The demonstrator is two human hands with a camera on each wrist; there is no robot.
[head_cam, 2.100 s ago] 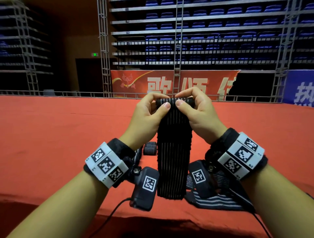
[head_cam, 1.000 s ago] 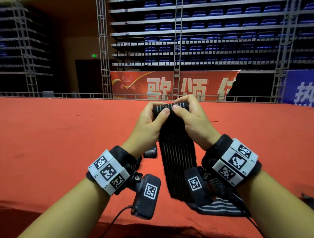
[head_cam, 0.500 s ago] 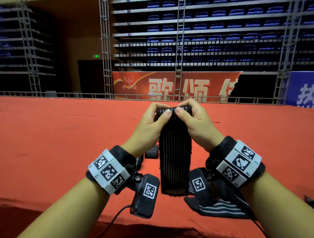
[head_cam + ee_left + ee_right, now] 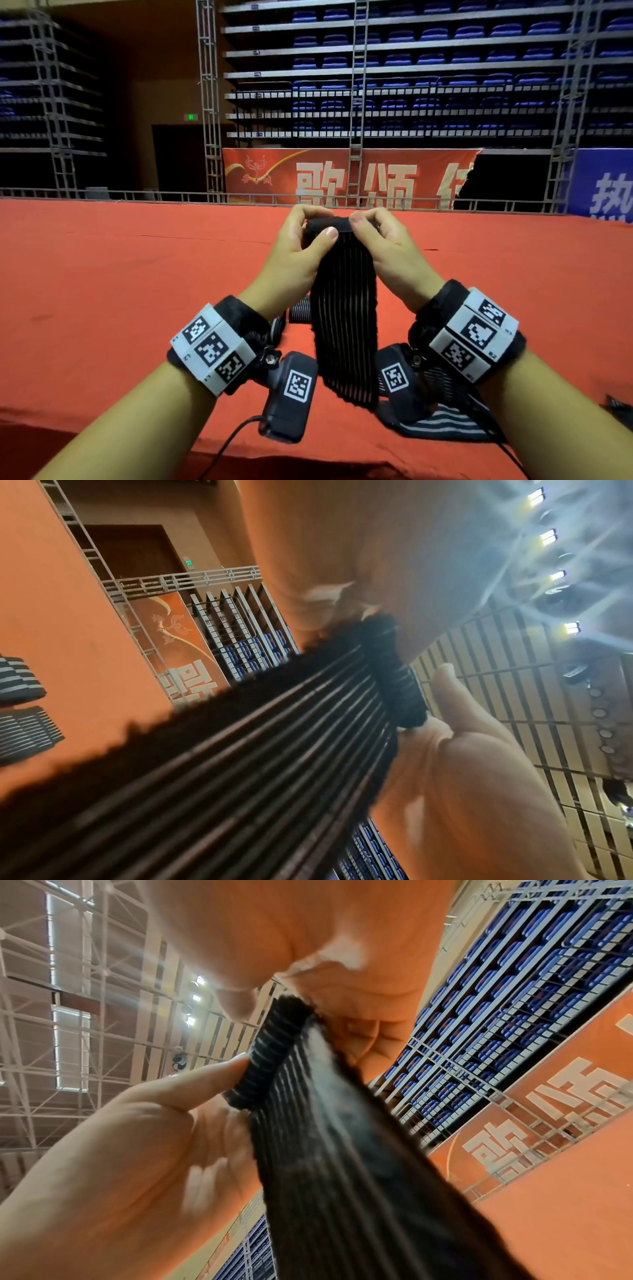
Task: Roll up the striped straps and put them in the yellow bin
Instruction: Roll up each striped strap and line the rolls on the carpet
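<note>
A black strap with thin pale stripes (image 4: 346, 322) hangs from both hands above the red surface. Its top end is wound into a small tight roll (image 4: 330, 224) (image 4: 394, 674) (image 4: 270, 1056). My left hand (image 4: 301, 246) pinches the roll's left end with thumb and curled fingers (image 4: 445, 696). My right hand (image 4: 380, 240) pinches its right end the same way. The free tail hangs down between my wrists. Another striped strap (image 4: 442, 423) lies flat under my right wrist. Rolled straps (image 4: 299, 310) (image 4: 20, 680) lie beyond my left wrist. No yellow bin is in view.
The red cloth-covered surface (image 4: 102, 291) stretches far ahead and to both sides. A metal railing (image 4: 171, 196), a red banner (image 4: 342, 178) and rows of blue seats stand beyond it. A cable (image 4: 233, 442) hangs from my left wrist camera.
Both hands have kept winding the strap's top end; the hanging tail has become shorter and lifted off the strap lying below. The hands have sunk slightly lower in view.
</note>
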